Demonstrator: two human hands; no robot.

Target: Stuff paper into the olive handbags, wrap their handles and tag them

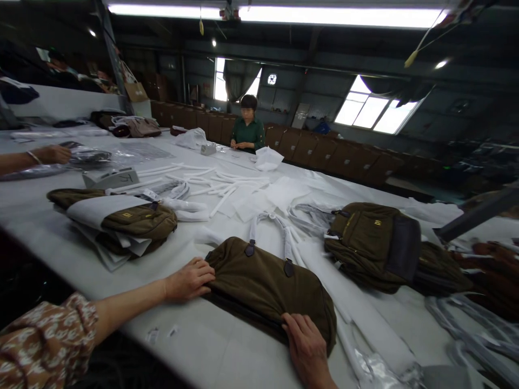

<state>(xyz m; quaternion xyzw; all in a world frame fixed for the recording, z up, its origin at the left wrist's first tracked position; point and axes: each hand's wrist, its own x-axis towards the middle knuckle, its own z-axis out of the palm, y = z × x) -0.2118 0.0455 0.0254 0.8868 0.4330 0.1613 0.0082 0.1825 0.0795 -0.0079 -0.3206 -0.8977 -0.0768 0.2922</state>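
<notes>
An olive-brown handbag [271, 281] lies on its side on the white table in front of me, its wrapped handles [270, 219] pointing away. Dark leather tabs join the handles to the bag. My left hand [190, 278] grips the bag's left end, fingers bent over the corner. At the lower right edge, my right hand [306, 340] holds the bag with its fingers curled onto the fabric; its thumb is hidden. To the left lies another olive bag [140, 221] with white paper sheets [97, 208] around it. An olive backpack [365, 243] lies to the right.
White tubes [223, 186] and thin sheets [279, 194] are scattered mid-table. A co-worker's hand [57, 155] is at the left by plastic-wrapped items [89, 154]. Across the table is a person in green [248, 132]. A metal bar [478, 213] slants in at the right.
</notes>
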